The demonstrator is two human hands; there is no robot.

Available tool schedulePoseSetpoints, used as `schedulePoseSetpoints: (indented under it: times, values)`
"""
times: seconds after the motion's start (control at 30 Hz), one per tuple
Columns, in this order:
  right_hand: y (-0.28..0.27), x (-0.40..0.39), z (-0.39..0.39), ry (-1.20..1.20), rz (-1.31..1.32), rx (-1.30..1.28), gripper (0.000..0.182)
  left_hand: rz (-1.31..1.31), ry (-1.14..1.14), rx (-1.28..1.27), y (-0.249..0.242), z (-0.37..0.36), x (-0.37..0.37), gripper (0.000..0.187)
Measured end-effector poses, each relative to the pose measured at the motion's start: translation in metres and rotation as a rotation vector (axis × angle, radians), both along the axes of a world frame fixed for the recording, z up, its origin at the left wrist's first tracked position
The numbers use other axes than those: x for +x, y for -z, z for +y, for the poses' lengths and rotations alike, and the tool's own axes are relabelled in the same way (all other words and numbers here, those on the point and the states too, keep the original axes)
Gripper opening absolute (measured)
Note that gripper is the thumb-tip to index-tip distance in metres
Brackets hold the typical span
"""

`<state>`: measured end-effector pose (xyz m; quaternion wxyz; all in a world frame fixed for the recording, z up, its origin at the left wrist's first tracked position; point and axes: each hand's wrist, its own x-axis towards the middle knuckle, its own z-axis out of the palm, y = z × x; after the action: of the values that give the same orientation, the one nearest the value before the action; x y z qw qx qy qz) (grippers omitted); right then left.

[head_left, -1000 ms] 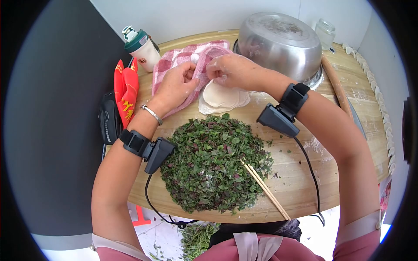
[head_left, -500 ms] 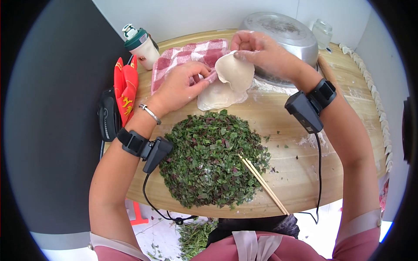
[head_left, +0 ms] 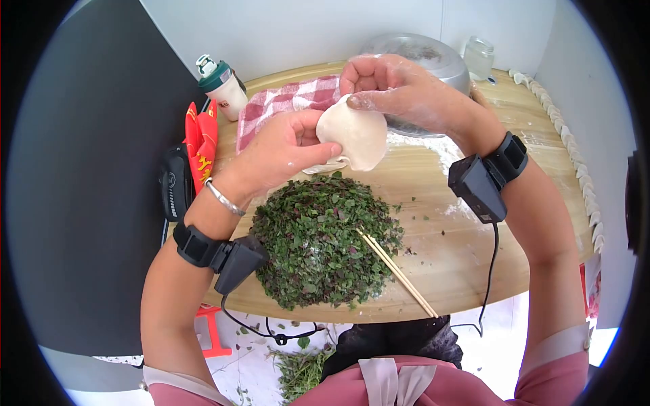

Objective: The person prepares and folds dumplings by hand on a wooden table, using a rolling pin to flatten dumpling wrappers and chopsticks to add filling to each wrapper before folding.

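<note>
A thin round dough sheet (head_left: 359, 135) hangs between my two hands above the back of the wooden table. My left hand (head_left: 294, 143) pinches its left side between thumb and fingers. At its top edge, my right hand (head_left: 389, 88) grips it with curled, floury fingers. More dough is partly hidden behind and below the sheet. Just in front lies a big heap of chopped green and purple leaves (head_left: 321, 237). Two wooden chopsticks (head_left: 399, 274) rest against the heap's right side and reach the table's front edge.
A checked cloth (head_left: 271, 105) and a bottle (head_left: 223, 88) stand at the back left, beside a red packet (head_left: 201, 142). Behind my right hand are an upturned metal basin (head_left: 433, 57) and a glass jar (head_left: 479, 57). White pieces (head_left: 569, 145) line the table's right edge.
The dough sheet is now lifted off the dough below and nearer to me. My left hand has moved from the cloth's edge onto the sheet; my right hand has shifted slightly left and down.
</note>
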<state>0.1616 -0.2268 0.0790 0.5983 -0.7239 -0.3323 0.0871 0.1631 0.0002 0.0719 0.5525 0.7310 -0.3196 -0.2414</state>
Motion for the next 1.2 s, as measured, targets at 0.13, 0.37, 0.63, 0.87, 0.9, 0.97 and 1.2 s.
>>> schedulePoseSetpoints:
  times: [0.13, 0.37, 0.63, 0.87, 0.9, 0.97, 1.2]
  values:
    - [-0.015, -0.027, -0.001, 0.049, 0.035, 0.029, 0.011, 0.049, -0.036, 0.0, -0.017, 0.009, -0.025, 0.038]
    - [-0.01, -0.094, -0.005, 0.153, 0.088, 0.21, 0.01, 0.16, -0.158, -0.277, -0.026, 0.009, -0.091, 0.032]
    - [0.037, -0.148, -0.009, 0.539, 0.026, 0.17, 0.011, 0.327, -0.224, -0.577, 0.002, -0.028, -0.146, 0.026]
    - [0.052, -0.188, -0.011, 0.403, 0.133, 0.286, 0.016, 0.194, -0.252, -0.5, 0.023, -0.062, -0.159, 0.024]
    - [0.056, -0.19, -0.013, 0.436, 0.101, 0.233, 0.016, 0.194, -0.244, -0.491, 0.023, -0.067, -0.163, 0.024]
    - [0.061, -0.196, -0.02, 0.485, 0.07, 0.248, 0.013, 0.152, -0.272, -0.445, 0.023, -0.075, -0.169, 0.026]
    - [0.069, -0.208, -0.056, 0.5, 0.35, 0.589, 0.008, 0.258, -0.265, -0.487, 0.03, -0.089, -0.169, 0.027]
